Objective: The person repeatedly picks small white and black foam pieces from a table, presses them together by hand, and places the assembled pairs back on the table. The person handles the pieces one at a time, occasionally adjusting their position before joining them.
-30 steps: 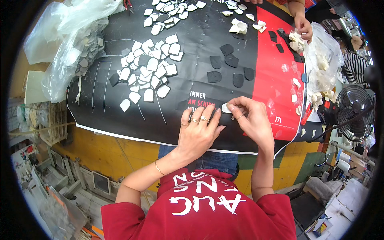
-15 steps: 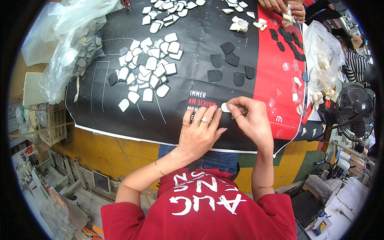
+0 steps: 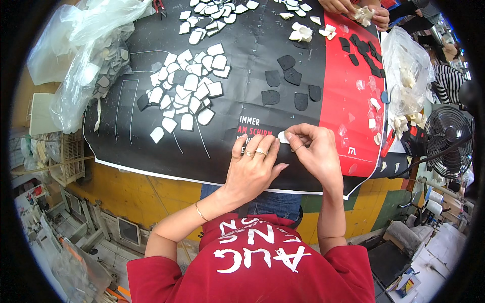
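Observation:
Low on the sheet, near its front edge, my right hand (image 3: 317, 153) pinches a small white rounded pad (image 3: 283, 137) between thumb and fingertips. My left hand (image 3: 255, 159) lies beside it, palm down, its fingers stretched out on the black sheet and their tips close to the pad's left side. To the upper left is a pile of white pads (image 3: 191, 82) with dark edges, each rounded at one end. Several black pads (image 3: 292, 76) of the same shape lie spread out beyond my hands.
A black and red printed sheet (image 3: 222, 166) covers the table. Clear plastic bags (image 3: 83, 48) with pads lie at the left. At the far right, another person's hands (image 3: 376, 17) hold crumpled white peelings (image 3: 362, 16). A black fan (image 3: 448, 143) stands on the right.
My hands stay nearly in place, the right one shifting very slightly with the white pad in its fingers. The other person's hands move slightly.

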Available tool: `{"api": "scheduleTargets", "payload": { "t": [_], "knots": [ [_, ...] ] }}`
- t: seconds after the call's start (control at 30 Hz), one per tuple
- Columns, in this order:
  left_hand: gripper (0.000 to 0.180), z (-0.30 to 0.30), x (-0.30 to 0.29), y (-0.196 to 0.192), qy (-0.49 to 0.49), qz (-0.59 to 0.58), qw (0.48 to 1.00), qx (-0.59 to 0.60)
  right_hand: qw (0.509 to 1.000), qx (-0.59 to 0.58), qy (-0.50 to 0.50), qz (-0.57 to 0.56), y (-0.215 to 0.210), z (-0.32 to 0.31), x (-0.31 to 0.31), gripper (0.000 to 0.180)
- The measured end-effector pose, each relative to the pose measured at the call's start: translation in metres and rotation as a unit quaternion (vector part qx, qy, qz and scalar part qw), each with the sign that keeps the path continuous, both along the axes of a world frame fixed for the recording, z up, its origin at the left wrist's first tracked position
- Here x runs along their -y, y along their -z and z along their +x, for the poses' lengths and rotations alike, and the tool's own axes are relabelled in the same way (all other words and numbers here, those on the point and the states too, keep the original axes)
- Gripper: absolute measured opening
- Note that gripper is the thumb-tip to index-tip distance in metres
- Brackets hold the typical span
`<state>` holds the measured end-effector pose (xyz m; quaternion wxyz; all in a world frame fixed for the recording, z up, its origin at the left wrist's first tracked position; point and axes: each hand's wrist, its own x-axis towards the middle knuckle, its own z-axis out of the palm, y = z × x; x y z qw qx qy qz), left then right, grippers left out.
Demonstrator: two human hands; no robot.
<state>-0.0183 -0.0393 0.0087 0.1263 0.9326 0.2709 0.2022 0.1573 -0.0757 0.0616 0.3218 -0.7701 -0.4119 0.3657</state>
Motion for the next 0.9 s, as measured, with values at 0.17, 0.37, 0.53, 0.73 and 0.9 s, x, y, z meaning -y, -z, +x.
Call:
{"api": "scheduleTargets", "payload": {
  "t": [0.17,0.37,0.53,0.73,0.9],
  "knots": [
    [0.049,-0.001,0.0,0.0,0.006,0.0,1.0,-0.004,1.0,0.01,0.001,-0.015,-0.002,-0.001,-0.002,0.017],
    [0.047,-0.005,-0.009,0.001,0.003,-0.031,0.999,0.042,1.0,0.019,0.006,-0.013,-0.003,-0.003,-0.001,0.017],
    [0.049,-0.004,-0.014,0.002,0.014,-0.011,0.999,0.036,1.0,0.023,0.01,-0.007,0.0,-0.003,-0.002,0.017],
    [0.046,-0.001,-0.017,0.003,0.023,0.019,1.0,0.004,0.999,0.045,0.023,0.018,0.004,-0.007,0.004,0.019],
    [0.046,-0.001,-0.017,0.005,0.031,0.03,0.999,-0.006,0.986,0.143,0.062,0.058,0.015,-0.019,0.01,0.02]
  ]
}}
